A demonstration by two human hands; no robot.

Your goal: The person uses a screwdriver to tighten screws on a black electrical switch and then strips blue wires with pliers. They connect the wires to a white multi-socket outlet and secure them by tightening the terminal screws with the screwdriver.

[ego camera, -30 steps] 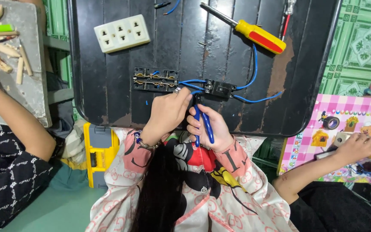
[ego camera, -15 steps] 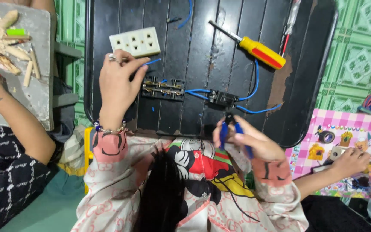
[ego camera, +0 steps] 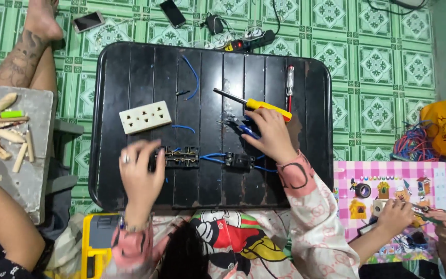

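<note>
On black tray (ego camera: 130, 77), right hand (ego camera: 270, 135) holds pliers (ego camera: 241, 126), tips pointing upper-left.

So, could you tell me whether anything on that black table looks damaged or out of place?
The black table has worn, chipped patches at its right edge. A loose blue wire lies curled on it, connected to nothing. Otherwise nothing stands out.

A low black table of ribbed boards with rounded corners (ego camera: 130, 77) is set on a green patterned tile floor (ego camera: 378, 57). On the table are laid a cream rectangular socket plate (ego camera: 145, 117), a yellow-handled screwdriver (ego camera: 254, 104), a slim red-handled tester screwdriver (ego camera: 289, 85), blue-handled pliers (ego camera: 244, 127), loose curved blue wire pieces (ego camera: 193, 75), a dark open switch block (ego camera: 180, 156) and a small black component (ego camera: 239, 161), the last two joined by blue wires.
</note>
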